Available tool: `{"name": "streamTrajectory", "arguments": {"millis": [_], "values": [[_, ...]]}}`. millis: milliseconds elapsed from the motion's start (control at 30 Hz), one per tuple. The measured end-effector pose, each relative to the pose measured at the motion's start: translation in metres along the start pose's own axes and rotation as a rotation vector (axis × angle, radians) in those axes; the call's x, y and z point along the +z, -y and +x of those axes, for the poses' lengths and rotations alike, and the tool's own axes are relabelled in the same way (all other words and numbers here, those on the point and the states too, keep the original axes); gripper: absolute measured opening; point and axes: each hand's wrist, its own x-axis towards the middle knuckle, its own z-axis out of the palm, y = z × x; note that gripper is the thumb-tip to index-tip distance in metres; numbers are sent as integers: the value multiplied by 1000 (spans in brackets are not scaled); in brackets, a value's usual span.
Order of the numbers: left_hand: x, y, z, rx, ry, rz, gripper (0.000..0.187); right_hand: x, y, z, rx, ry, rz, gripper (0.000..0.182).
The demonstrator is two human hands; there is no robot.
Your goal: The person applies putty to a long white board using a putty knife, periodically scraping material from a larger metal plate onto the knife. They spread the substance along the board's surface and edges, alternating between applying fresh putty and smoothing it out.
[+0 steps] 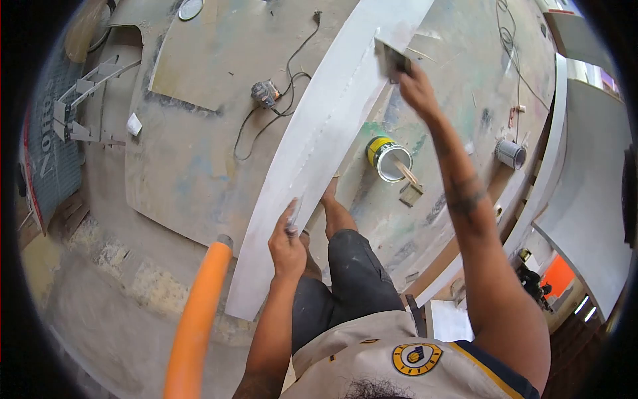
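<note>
A long white panel (319, 133) runs diagonally in front of me, with a line of pale filler marks along its length. Near its far end, my right hand (417, 92) is closed around a broad, flat filler spreader (392, 60), whose blade overlaps the panel surface. My left hand (288, 247) is at the near right edge of the panel, fingers bent and pointing up along it. Something thin and greyish shows at those fingers; I cannot tell what it is.
Right of the panel stands an open can (380, 147) with a yellow label and a wooden stick (405, 170) in it. A small board (411, 194) lies beside it. Farther right is a grey can (510, 153). A corded power tool (266, 93) lies left; an orange tube (199, 319) rises nearby.
</note>
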Motion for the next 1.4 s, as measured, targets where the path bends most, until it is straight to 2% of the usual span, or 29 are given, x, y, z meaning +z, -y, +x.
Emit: {"name": "streamTrajectory", "arguments": {"millis": [33, 67, 100, 133, 167, 267, 400, 467, 533, 600, 633, 767, 900, 1033, 1100, 1200, 1400], "values": [[6, 7, -1, -51, -96, -106, 33, -11, -6, 29, 4, -12, -332, 38], [7, 12, -2, -57, -95, -103, 33, -16, -29, 58, -40, -79, -435, 38], [4, 18, -3, -142, -116, -171, 34, -22, -51, 86, -94, -103, -617, 38], [2, 24, -3, -229, -137, -237, 37, -30, -50, 107, 44, 8, -608, 42], [4, 28, -2, -224, -161, -204, 43, -34, -65, 128, 80, 21, -656, 42], [4, 17, 2, -284, -174, -139, 44, -35, -72, 158, -51, 12, -809, 43], [9, 9, 9, -304, -185, -179, 44, -19, -96, 166, 10, 26, -876, 42], [10, 6, 11, -309, -183, -185, 43, -7, -96, 151, -56, -45, -959, 43], [9, 4, 12, -305, -191, -194, 43, -13, -84, 147, -83, 1, -896, 44], [6, 2, 13, -300, -198, -198, 42, -24, -70, 151, 78, 30, -796, 47], [6, 0, 14, -320, -204, -210, 42, -32, -77, 158, 0, 5, -844, 47], [8, 12, 13, -335, -196, -193, 38, -46, -97, 171, 38, 50, -877, 47], [11, 10, 14, -355, -217, -223, 34, -33, -87, 161, -93, 102, -941, 46], [10, 9, 10, -355, -185, -222, 33, -49, -76, 176, -38, 148, -869, 45], [10, 8, 10, -342, -173, -259, 33, -52, -77, 183, -20, 72, -903, 44], [8, 10, 9, -353, -149, -227, 33, -43, -80, 181, 60, 70, -947, 44], [3, 26, -2, -361, -199, -315, 32, -13, -81, 155, -65, 116, -944, 44]]}}
